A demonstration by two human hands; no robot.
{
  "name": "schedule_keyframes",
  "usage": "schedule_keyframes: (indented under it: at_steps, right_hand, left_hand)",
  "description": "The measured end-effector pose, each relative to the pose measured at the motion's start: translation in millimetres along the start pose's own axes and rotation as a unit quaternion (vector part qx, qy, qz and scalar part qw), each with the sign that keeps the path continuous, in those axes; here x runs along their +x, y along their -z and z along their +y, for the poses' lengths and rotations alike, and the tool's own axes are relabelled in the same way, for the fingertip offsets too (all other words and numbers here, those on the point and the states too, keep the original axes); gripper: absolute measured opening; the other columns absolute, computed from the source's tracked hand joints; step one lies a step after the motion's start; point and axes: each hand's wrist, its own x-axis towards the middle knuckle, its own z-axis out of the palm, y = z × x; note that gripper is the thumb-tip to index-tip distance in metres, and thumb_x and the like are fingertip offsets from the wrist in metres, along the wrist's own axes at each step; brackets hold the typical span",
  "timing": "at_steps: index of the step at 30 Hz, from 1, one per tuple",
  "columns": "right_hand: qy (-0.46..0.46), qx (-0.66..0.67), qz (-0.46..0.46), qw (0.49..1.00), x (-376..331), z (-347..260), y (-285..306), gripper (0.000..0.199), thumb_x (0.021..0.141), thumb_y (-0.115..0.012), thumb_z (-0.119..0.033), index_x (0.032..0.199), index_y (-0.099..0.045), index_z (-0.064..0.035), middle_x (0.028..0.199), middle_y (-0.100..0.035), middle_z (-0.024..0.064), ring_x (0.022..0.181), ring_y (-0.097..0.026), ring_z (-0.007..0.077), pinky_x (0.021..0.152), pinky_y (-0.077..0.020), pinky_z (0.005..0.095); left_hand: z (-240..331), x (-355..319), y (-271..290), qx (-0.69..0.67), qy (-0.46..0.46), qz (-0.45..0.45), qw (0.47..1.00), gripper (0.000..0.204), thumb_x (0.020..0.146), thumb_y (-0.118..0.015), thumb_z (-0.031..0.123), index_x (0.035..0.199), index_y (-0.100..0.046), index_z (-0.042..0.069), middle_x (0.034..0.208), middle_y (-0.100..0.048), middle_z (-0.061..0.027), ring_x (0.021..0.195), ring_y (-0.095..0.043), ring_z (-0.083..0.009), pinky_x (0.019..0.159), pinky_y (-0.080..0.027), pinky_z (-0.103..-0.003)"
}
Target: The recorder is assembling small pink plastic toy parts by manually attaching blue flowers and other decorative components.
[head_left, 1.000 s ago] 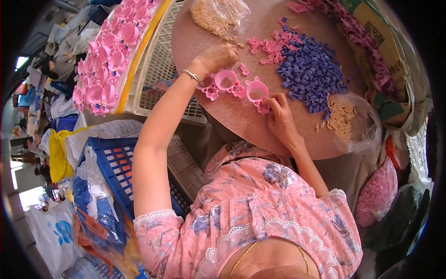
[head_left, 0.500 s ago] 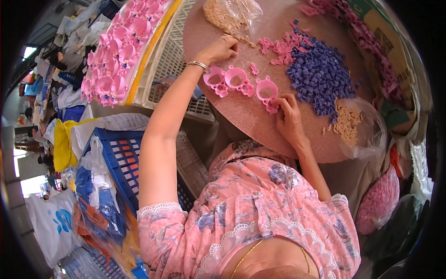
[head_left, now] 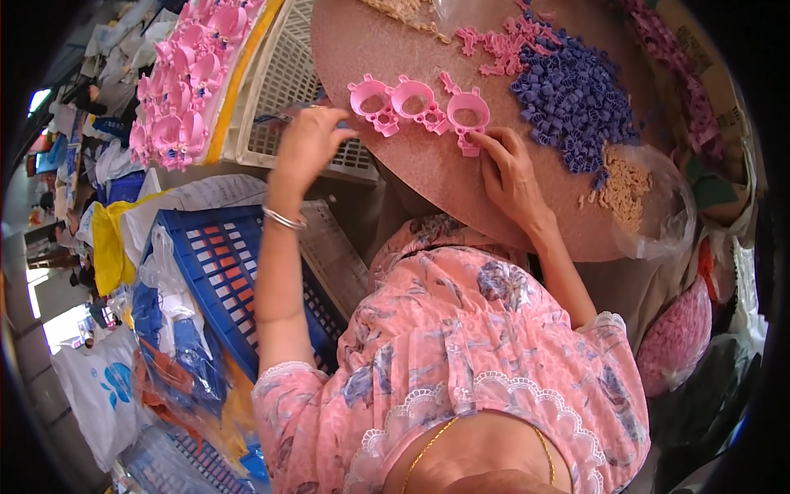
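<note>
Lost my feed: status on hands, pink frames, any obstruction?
Left hand by white lattice plastic basket, grip unclear. Right hand touching the row's rightmost pink round plastic frame. Blue plastic parts heaped rightward, not blocking.

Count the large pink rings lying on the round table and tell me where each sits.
3, in a row on the round table: left ring, nearest the white crate; middle ring; right ring, by the right hand. No others show there.

Rings (head_left: 401, 96) in a row on a table (head_left: 444, 189), heaped pieces (head_left: 576, 103) to their right, crate (head_left: 272, 78) to their left
</note>
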Motion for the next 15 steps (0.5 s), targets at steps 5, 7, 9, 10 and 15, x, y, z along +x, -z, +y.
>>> schedule_keyframes:
  at_steps: [5, 7, 9, 10, 15]
  right_hand:
    - [-0.042, -0.028, -0.019, 0.999, 13.0, -0.9, -5.2, 0.032, 0.085, -0.069, -0.004, 0.116, -0.063, -0.0022, 0.111, -0.059, 0.0171, 0.101, -0.059, 0.0342, 0.087, -0.049, 0.0404]
    - [-0.04, -0.043, -0.013, 0.998, 15.4, 7.4, -8.9, 0.032, 0.085, -0.071, -0.007, 0.116, -0.063, -0.0024, 0.111, -0.059, 0.0165, 0.101, -0.059, 0.0339, 0.087, -0.0488, 0.0411]
    - [-0.056, -0.083, -0.001, 0.995, 17.9, 12.6, -9.1, 0.036, 0.083, -0.073, -0.01, 0.116, -0.063, -0.0029, 0.111, -0.06, 0.0153, 0.1, -0.059, 0.0333, 0.084, -0.0492, 0.0415]
    - [-0.054, -0.083, -0.003, 0.995, 20.9, 11.2, -8.1, 0.036, 0.083, -0.073, -0.01, 0.116, -0.063, -0.0029, 0.111, -0.06, 0.0153, 0.1, -0.059, 0.0333, 0.084, -0.0492, 0.0415]
    - [0.096, -0.227, -0.014, 0.969, 40.5, -10.6, -19.4, 0.036, 0.082, -0.072, -0.02, 0.117, -0.066, -0.0137, 0.115, -0.059, 0.011, 0.107, -0.056, 0.0291, 0.089, -0.0446, 0.0411]
  left_hand:
    - [59.3, -5.6, -60.5, -0.096, 0.005, 0.234, 0.968, 0.045, 0.077, -0.081, 0.016, 0.117, -0.064, 0.002, 0.11, -0.056, -0.0185, 0.1, -0.059, -0.0364, 0.087, -0.048, -0.043]
    - [58.3, -4.3, -69.8, -0.108, -0.005, 0.246, 0.963, 0.041, 0.078, -0.078, 0.009, 0.117, -0.065, 0.003, 0.112, -0.058, -0.0175, 0.102, -0.059, -0.0357, 0.088, -0.049, -0.043]
    - [52.3, -4.6, -66.0, -0.124, -0.022, 0.22, 0.967, 0.04, 0.079, -0.077, 0.007, 0.116, -0.065, 0.003, 0.114, -0.058, -0.0173, 0.104, -0.059, -0.0353, 0.089, -0.049, -0.043]
    - [49.3, -6.8, -62.2, -0.137, -0.036, 0.193, 0.971, 0.038, 0.079, -0.075, 0.005, 0.116, -0.066, 0.003, 0.117, -0.059, -0.017, 0.106, -0.059, -0.0349, 0.091, -0.049, -0.042]
    - [41.8, -10.2, -54.1, -0.138, -0.071, 0.174, 0.973, 0.039, 0.078, -0.074, 0.001, 0.116, -0.067, 0.003, 0.12, -0.062, -0.0166, 0.112, -0.058, -0.0352, 0.094, -0.049, -0.042]
